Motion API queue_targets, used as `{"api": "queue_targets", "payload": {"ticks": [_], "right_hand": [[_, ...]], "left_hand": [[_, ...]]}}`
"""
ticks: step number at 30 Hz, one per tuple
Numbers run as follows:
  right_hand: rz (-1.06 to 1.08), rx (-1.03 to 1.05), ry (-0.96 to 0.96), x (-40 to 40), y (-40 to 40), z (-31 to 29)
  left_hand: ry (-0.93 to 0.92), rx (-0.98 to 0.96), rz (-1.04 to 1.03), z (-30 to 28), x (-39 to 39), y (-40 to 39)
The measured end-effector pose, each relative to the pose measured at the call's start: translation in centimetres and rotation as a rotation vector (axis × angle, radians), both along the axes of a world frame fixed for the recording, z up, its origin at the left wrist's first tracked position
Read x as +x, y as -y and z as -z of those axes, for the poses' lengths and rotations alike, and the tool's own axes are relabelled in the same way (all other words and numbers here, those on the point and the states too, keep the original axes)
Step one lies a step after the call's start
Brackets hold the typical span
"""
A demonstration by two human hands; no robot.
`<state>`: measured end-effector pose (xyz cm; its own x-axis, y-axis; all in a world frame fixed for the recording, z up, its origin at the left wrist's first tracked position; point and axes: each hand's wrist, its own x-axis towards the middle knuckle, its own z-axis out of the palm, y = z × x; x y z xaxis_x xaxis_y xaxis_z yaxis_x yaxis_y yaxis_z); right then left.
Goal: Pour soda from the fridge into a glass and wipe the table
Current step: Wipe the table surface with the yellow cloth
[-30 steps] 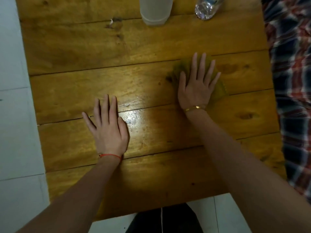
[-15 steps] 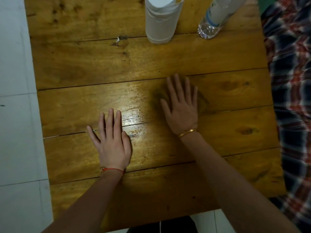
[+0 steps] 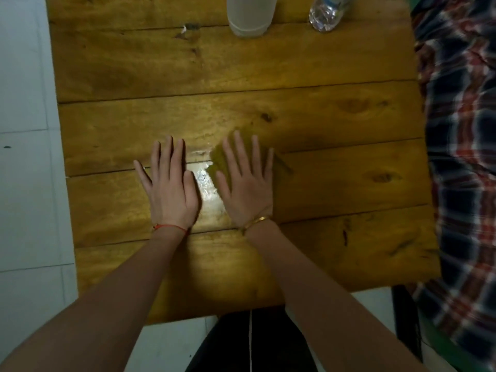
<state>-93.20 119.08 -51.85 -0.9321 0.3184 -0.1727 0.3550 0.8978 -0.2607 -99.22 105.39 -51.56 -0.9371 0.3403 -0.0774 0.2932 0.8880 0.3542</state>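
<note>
My right hand (image 3: 245, 183) lies flat, fingers spread, pressing a thin yellow-green cloth (image 3: 221, 159) onto the wooden table (image 3: 335, 183). The cloth shows past my fingertips and thumb; most of it is hidden under the palm. My left hand (image 3: 170, 189) rests flat on the wood just to the left, fingers apart, holding nothing. A wet shiny patch (image 3: 205, 181) glistens between the two hands. At the far edge stand a frosted white glass (image 3: 251, 16) and a clear plastic bottle (image 3: 326, 14), both cut off by the frame's top.
A plaid blanket (image 3: 464, 157) lies along the table's right side. White floor tiles (image 3: 24, 183) run to the left and in front. My dark trousers (image 3: 249, 345) show below the near table edge.
My right hand has slid the cloth leftward and toward me, from the table's right-middle to right beside my left hand. My left hand has stayed flat in place.
</note>
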Motion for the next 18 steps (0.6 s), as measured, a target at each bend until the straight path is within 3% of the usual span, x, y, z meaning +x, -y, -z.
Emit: {"api": "queue_targets", "payload": {"ticks": [4, 7, 11, 18], "right_hand": [[-0.17, -0.019, 0.045, 7.5, 1.2, -0.4], [-0.16, 0.025, 0.057, 13.6, -0.5, -0.6], [0.017, 0.058, 0.111, 16.8, -6.0, -0.6], [0.453, 0.079, 0.086, 9.0, -9.5, 0.0]], "left_hand": [[0.008, 0.066, 0.01, -0.7, 0.4, 0.2], [0.01, 0.066, -0.015, -1.7, 2.9, 0.7], [0.044, 0.0, 0.017, -1.8, 7.9, 1.9], [0.103, 0.042, -0.058, -2.3, 13.8, 2.4]]}}
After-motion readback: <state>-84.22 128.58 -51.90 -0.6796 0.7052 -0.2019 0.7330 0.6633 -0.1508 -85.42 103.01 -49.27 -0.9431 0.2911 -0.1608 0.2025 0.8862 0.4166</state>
